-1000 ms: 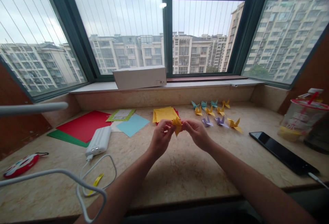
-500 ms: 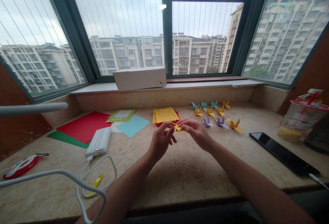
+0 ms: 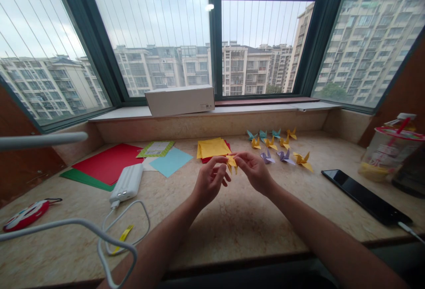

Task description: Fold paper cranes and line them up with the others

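While looking forward and down, note left hand (image 3: pixel 210 179) and right hand (image 3: pixel 255 172) on either side of one small yellow folded paper (image 3: pixel 231 163), located over the middle of the stone-patterned counter (image 3: pixel 232 231), just in front of a yellow paper stack (image 3: pixel 212 147) with red paper (image 3: pixel 206 160) beneath. Record right hand as narrow, pinching the right side of the yellow folded paper between thumb and fingers. Record left hand as loosely curled, with index finger reaching to the left side and thumb lower down; cannot tell whether gripping or merely touching. To the right, count three teal birds (image 3: pixel 263 136), two purple birds (image 3: pixel 285 157) and five yellow birds (image 3: pixel 303 161), all folded, in rough rows. Farther right, find black phone (image 3: pixel 361 194) and lidded cup (image 3: pixel 381 156) with red straw (image 3: pixel 402 126). To the left, list light blue sheet (image 3: pixel 171 161), red sheet (image 3: pixel 108 161) overlapping green sheet (image 3: pixel 84 179), and white power bank (image 3: pixel 126 183). On the sill (image 3: pixel 254 110) behind, see white box (image 3: pixel 179 102)
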Demonstrator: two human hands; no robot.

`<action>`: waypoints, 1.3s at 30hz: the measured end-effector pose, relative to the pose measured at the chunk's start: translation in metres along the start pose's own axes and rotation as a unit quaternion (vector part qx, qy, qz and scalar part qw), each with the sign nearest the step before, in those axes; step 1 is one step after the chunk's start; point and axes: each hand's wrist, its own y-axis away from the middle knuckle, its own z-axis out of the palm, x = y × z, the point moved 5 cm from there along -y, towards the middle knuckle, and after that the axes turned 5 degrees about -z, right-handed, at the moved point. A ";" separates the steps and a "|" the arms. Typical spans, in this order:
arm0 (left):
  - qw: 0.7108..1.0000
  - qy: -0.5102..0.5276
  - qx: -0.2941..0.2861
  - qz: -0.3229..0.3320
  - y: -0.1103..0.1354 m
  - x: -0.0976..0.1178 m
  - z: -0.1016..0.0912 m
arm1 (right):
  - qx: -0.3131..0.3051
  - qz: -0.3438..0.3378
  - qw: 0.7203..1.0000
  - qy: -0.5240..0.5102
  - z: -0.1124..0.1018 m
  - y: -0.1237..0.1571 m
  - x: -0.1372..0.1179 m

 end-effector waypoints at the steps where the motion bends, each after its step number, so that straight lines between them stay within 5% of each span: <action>1: 1.000 0.006 -0.002 -0.003 0.000 0.000 0.000 | 0.007 -0.001 1.000 0.004 0.000 0.000 0.000; 8: 0.999 0.043 -0.029 -0.010 -0.001 -0.002 0.005 | 0.038 -0.005 0.999 0.021 0.000 0.003 0.007; 18: 0.997 0.003 0.080 0.022 -0.004 -0.005 -0.007 | 0.013 -0.049 0.999 0.014 0.008 0.008 0.008; 24: 0.989 -0.079 0.099 0.077 -0.002 0.001 -0.010 | 0.032 -0.093 0.987 0.128 0.004 0.006 -0.001; 39: 0.991 -0.016 0.095 0.089 0.000 -0.004 -0.008 | 0.050 -0.090 0.992 0.068 0.006 0.006 0.001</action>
